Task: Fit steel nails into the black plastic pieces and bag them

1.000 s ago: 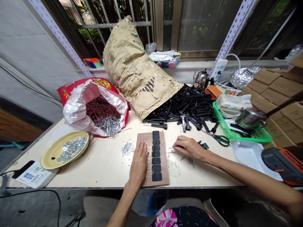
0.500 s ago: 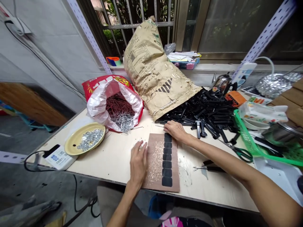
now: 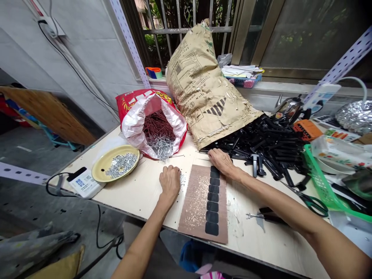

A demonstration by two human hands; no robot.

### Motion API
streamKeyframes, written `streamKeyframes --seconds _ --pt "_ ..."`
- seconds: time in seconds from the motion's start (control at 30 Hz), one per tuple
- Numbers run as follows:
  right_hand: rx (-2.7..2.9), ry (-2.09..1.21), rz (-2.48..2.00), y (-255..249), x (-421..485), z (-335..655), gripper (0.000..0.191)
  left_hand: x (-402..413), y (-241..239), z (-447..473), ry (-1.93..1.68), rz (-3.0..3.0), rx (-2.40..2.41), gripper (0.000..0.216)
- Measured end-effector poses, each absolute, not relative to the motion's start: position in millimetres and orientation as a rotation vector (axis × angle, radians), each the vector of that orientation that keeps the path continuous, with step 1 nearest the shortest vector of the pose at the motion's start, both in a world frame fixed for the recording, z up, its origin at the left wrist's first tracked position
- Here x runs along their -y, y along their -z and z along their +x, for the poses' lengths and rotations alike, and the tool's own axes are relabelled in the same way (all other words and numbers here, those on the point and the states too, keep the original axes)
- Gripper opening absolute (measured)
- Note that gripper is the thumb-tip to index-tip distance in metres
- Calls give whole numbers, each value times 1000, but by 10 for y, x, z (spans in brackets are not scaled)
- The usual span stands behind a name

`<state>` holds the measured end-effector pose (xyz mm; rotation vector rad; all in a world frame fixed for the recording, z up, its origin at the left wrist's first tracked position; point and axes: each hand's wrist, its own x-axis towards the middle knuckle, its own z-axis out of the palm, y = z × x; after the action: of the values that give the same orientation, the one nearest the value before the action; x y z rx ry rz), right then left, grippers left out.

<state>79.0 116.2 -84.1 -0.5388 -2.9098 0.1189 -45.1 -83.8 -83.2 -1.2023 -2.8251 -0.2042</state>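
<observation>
- Just beside a little heap of metal bits (image 3: 183, 180), the left hand (image 3: 170, 180) rests with fingers curled under; whether anything is pinched inside I can't tell.
- At the far end of the board (image 3: 190, 217), the right hand (image 3: 221, 162) bends its fingers down by the edge of a pile of black plastic pieces (image 3: 261, 135); the fingertips are hidden, so I can't say how far they are closed or on what.
- Between the two hands lies the board, its row of black patches (image 3: 213, 206) under the right hand's side, its pale-flecked half towards the left, probably placed so both can reach it.
- Beyond the right hand, a paper sack (image 3: 203, 77) slumps with its mouth low, which seems to let the black pieces spill within easy reach.
- Past the left hand, a red bag (image 3: 128, 104) gapes this way, likely to keep its nails (image 3: 158, 126) handy.
- Left of that hand, a yellow plate (image 3: 99, 170) holds more metal bits, its rim presumably stopping them scattering.
- Under the right forearm lies a plier-like tool (image 3: 255, 216); scissors (image 3: 318, 205) rest farther right, out of the hands' way.
</observation>
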Motion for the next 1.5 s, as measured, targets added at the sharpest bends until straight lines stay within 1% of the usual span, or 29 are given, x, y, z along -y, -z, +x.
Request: streamKeyframes --seconds 0.07,0.13,0.2,0.27,0.4,0.47,0.53,0.6,0.67,0.73,0.87,0.97,1.2,1.37,1.5 --pt "2817 -229 -469 787 -1147 887 24 827 843 -475 222 -1168 2857 22" --pt "2704 -382 -396 745 -1118 983 24 834 842 -499 317 -1151 2863 19" --pt "2601 -503 -349 699 -1051 1067 23 842 809 -502 582 -1141 2825 16" --pt "2521 -586 -311 635 -934 1135 23 837 738 -466 1092 -1091 2797 15" --pt "2460 -729 -234 473 -623 1232 26 777 518 -263 2451 -734 2684 29" --pt "2475 -741 -225 408 -496 1272 26 739 416 -132 2876 -562 2523 35" --pt "2504 -693 -263 367 -421 1311 26 710 344 -16 3074 -497 2387 36" --pt "2521 -639 -316 347 -392 1350 27 693 304 71 3142 -494 2318 35" --pt "2526 -614 -355 338 -392 1391 28 687 288 129 3134 -528 2294 33" --pt "2531 -611 -380 334 -400 1435 29 689 289 166 3058 -615 2308 31" --pt "2522 -623 -401 318 -400 1523 29 690 336 207 2777 -825 2353 25" --pt "2518 -625 -424 296 -396 1568 28 681 376 240 2696 -896 2372 25" --pt "2571 -593 -499 273 -401 1615 29 677 350 325 2883 -810 2325 24" --pt "2587 -597 -507 289 -383 1643 27 685 370 301 2825 -877 2360 23" --pt "2575 -631 -538 330 -381 1645 23 681 385 282 2908 -766 2442 30"
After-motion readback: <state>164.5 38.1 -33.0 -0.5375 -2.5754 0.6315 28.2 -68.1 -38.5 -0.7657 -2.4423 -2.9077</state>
